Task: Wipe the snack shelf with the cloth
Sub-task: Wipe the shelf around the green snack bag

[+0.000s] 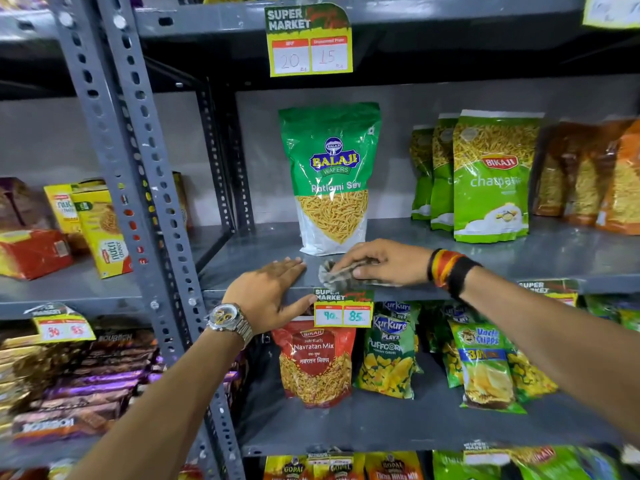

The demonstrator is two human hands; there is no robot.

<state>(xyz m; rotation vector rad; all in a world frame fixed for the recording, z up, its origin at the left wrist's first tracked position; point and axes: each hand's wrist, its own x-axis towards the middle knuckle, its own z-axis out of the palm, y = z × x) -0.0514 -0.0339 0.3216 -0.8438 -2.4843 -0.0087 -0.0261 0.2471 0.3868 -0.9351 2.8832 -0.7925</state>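
The grey metal snack shelf (249,261) runs across the middle of the view. My right hand (384,261) presses a crumpled grey-brown cloth (332,275) onto the shelf's front part, just in front of a green Balaji Ratlami Sev bag (330,174). My left hand (270,292) lies flat on the front lip of the shelf, fingers together on top and thumb under the edge, a short gap left of the cloth. It holds nothing. A watch sits on the left wrist and bands on the right wrist.
Green Bikaji bags (488,181) and orange packs (588,171) stand at the shelf's right. A price tag (343,308) hangs from the front edge. Below are a red Navratan Mix bag (317,362) and puffcorn and chips packs. A perforated upright (149,188) borders the left; biscuit boxes lie beyond.
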